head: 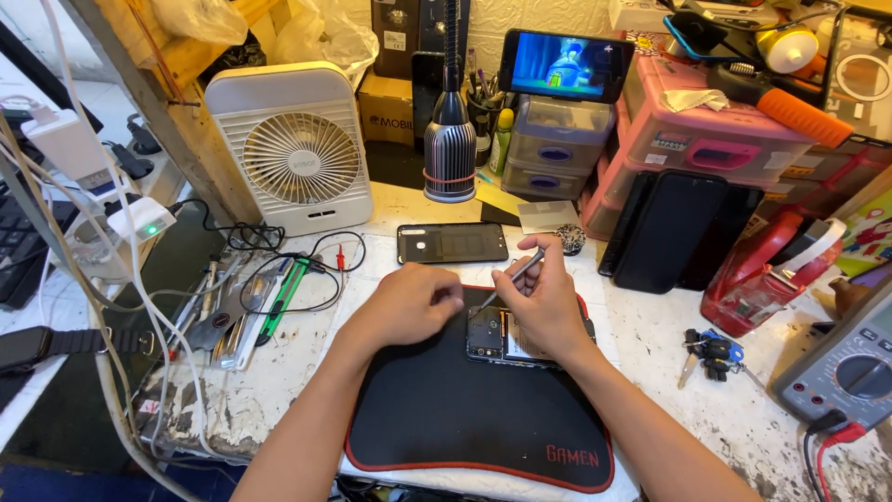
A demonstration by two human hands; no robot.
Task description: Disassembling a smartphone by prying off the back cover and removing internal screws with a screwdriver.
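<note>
An opened phone (492, 336) with its back off lies on a black mat with red edging (465, 418). My right hand (546, 302) holds a thin metal tool (514, 276) like a pen, tip pointing down at the phone's upper part. My left hand (413, 305) rests curled on the mat at the phone's left edge, fingertips close to the tool tip; whether it pinches anything is hidden. A dark phone back panel (452, 243) lies flat just beyond the mat.
A white desk fan (293, 149) stands back left, a lamp base (451, 149) behind the mat. Tools and cables (251, 302) lie left. Pink drawers (706, 139), black phones (664, 228), a red tape dispenser (767, 274), keys (711, 351) and a multimeter (850, 367) sit right.
</note>
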